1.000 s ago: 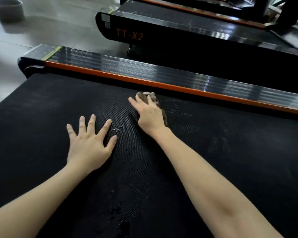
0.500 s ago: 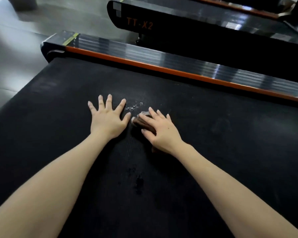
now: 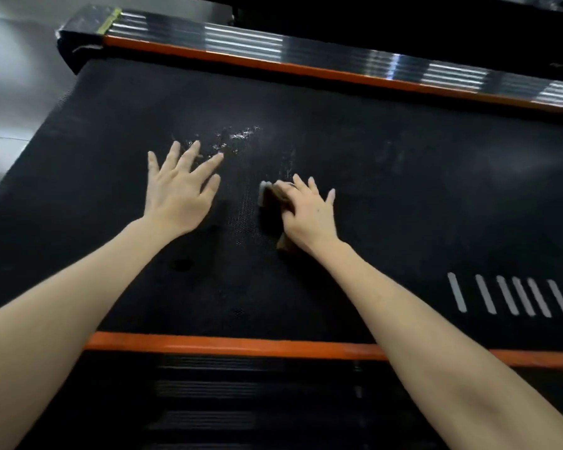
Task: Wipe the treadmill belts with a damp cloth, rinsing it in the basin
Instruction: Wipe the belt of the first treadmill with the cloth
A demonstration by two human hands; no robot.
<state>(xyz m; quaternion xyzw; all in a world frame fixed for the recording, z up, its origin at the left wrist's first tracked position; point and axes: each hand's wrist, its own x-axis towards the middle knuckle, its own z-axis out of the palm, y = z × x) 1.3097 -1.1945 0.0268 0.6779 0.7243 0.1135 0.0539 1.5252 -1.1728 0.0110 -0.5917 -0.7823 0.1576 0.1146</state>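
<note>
The near orange rail [image 3: 241, 344] and white stripes [image 3: 514, 297] now show close to us. On the belt [image 3: 403, 196], our right hand [image 3: 309, 216] presses flat on the cloth [image 3: 267, 193], nearer us than before. Our left hand [image 3: 179, 190] stays spread flat beside it. Wet spots [image 3: 238, 136] shine beyond, then the far orange rail [image 3: 306, 70].

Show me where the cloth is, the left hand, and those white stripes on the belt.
cloth [image 3: 266, 193], head view, on its pale exposed end.
left hand [image 3: 179, 190], head view, on the back of the hand.
white stripes [image 3: 486, 293], head view, on the middle of the second stripe from the left.
</note>
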